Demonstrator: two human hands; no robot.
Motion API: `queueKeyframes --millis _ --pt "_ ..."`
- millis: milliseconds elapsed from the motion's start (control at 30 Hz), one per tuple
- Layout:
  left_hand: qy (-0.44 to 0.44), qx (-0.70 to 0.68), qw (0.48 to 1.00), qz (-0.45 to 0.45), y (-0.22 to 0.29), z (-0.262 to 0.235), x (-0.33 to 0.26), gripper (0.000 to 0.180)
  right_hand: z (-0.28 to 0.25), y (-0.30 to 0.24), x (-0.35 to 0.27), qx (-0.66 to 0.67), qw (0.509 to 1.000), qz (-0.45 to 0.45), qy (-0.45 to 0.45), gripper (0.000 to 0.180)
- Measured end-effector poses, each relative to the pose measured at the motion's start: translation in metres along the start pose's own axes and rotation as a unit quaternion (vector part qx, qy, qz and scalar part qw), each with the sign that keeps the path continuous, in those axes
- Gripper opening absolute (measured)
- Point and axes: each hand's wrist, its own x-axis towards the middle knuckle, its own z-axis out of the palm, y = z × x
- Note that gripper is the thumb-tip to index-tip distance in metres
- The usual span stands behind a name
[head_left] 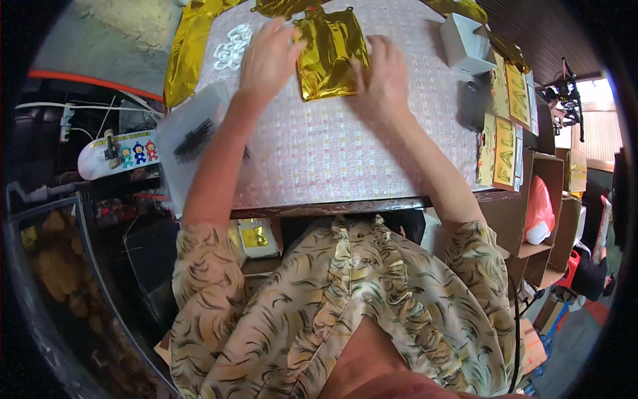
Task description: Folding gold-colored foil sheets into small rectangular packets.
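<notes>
A shiny gold foil balloon (332,56), flat and uninflated, lies on the far middle of the table. My left hand (271,58) rests at its left edge, fingers stretched forward and touching the foil near the upper corner. At the opposite edge is my right hand (383,76), a little smeared by motion, its thumb and fingers apart over the table and the foil's side. Neither hand visibly grips anything. Just left of my left hand sits a small heap of white rings or loops (232,46).
More gold foil (186,50) hangs over the table's left edge. A clear plastic bag with dark thin pieces (194,139) lies at the near left. On the right stand a white open box (465,43), a dark object (472,106) and yellow printed cards (506,153). Cardboard boxes (531,249) flank the table.
</notes>
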Motion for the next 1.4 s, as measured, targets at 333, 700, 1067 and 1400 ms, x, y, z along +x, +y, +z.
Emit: queueKeyframes --millis 333,700,1067,1400 --pt "-0.287 -0.044 0.908 0.301 0.011 0.065 0.164 0.031 0.032 -0.001 -0.033 -0.127 0.981 -0.137 -0.061 0.082" --pt "-0.322 -0.085 0.873 0.356 -0.006 0.088 0.179 0.037 0.033 0.004 -0.035 -0.119 0.981 -0.114 -0.1 0.083" --pt "-0.468 -0.089 0.879 -0.01 0.026 0.096 0.197 0.039 0.034 0.002 -0.033 -0.14 0.975 -0.129 -0.116 0.081" --pt "-0.291 -0.008 0.925 0.243 0.002 0.106 0.176 0.043 0.035 0.001 -0.034 -0.155 0.971 -0.141 -0.115 0.079"
